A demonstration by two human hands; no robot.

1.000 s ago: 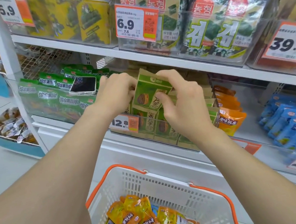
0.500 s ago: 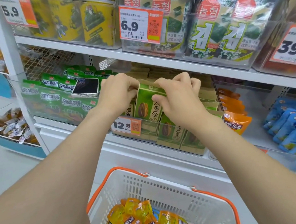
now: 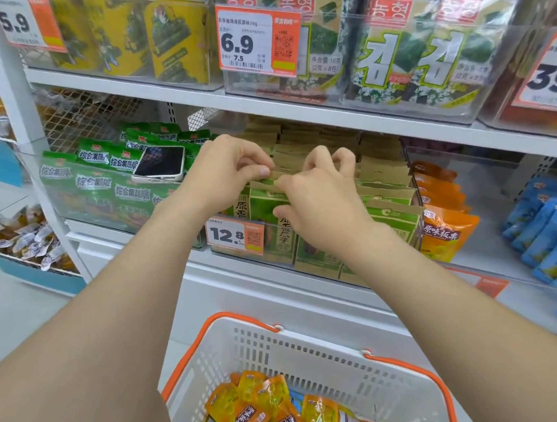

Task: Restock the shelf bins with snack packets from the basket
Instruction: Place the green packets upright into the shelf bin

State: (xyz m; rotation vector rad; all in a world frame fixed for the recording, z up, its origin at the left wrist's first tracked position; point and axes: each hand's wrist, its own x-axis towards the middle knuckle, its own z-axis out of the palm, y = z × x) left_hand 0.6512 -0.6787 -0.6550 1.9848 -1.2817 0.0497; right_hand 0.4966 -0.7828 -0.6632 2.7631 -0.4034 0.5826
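Shelf bin [image 3: 317, 266] front: left hand [image 3: 228, 171] and right hand [image 3: 317, 200] are pinching a seed packet [image 3: 263, 206]; basket [image 3: 322, 342] is holding many more.

Body in view: two arms, bare skin only.
- left forearm [image 3: 109, 314] and right forearm [image 3: 451, 295]: uncovered from the bottom corners of the frame up to the wrists. Wide-angle lens makes them look far thicker near the frame edge than at the wrist.
- left hand [image 3: 228, 171]: bare. One thumbnail [image 3: 261, 171] visible, trimmed short, plain.
- right hand [image 3: 317, 200]: bare, back of hand shows, knuckles and faint tendon lines readable. Its fingers [image 3: 345, 159] are slim; nails hidden at this angle.
- Anything worn above the elbows is outside the frame, can't tell.
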